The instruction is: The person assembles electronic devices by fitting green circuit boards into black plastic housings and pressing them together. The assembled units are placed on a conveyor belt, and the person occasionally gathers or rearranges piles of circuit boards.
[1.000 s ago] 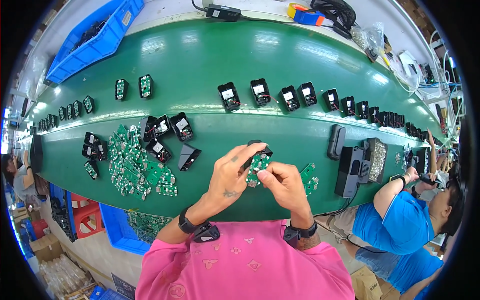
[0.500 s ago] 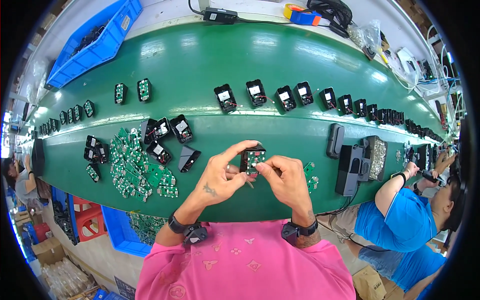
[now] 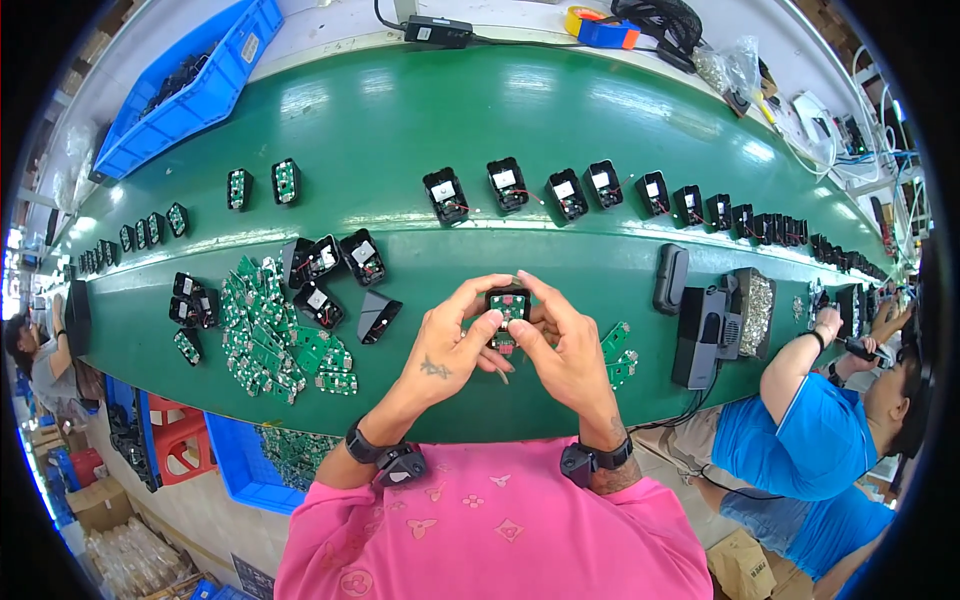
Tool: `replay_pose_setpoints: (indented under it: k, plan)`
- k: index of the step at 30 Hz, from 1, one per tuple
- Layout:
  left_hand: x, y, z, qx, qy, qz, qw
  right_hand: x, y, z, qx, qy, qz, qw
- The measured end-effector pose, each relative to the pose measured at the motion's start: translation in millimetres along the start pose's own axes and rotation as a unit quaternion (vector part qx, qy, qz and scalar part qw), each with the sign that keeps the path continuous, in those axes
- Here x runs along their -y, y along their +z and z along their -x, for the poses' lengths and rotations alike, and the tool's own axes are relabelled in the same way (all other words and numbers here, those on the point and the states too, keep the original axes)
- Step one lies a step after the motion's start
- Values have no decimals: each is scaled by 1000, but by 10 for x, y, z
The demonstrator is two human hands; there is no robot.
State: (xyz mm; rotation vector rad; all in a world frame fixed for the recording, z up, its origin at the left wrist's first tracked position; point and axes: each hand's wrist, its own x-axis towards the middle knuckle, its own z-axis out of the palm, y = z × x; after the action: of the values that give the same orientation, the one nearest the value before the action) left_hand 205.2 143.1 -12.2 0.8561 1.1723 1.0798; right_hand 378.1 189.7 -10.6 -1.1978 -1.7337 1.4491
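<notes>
Held between both hands: small housing [image 3: 508, 305]; board pile [image 3: 275, 335] lying left, housing row [image 3: 600, 190] behind, on belt [image 3: 400, 120]

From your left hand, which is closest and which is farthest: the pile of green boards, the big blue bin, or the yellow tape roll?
Measured from the left hand in the head view:
1. Pile of green circuit boards, on the green belt just to its left.
2. Yellow tape roll, far across the belt, up and right.
3. Blue bin, far corner, up and left.
The last two are nearly equal.
</notes>
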Motion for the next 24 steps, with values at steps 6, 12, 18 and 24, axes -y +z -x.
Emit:
replay_pose_setpoints:
  k: [6, 12, 18, 24]
  plan:
    - [81, 30, -35, -37, -17, 8, 999, -5, 35, -20, 8, -51, 64, 997]
    - [53, 43, -48, -44, 0, -51, 998, -7, 98, -24, -31, -69, 72, 995]
    - [108, 22, -69, -53, -4, -19, 998, -36, 107, -42, -9, -66, 104, 992]
    - [50, 66, -70, -62, 31, -71, 995, -16, 153, -55, -17, -39, 57, 997]
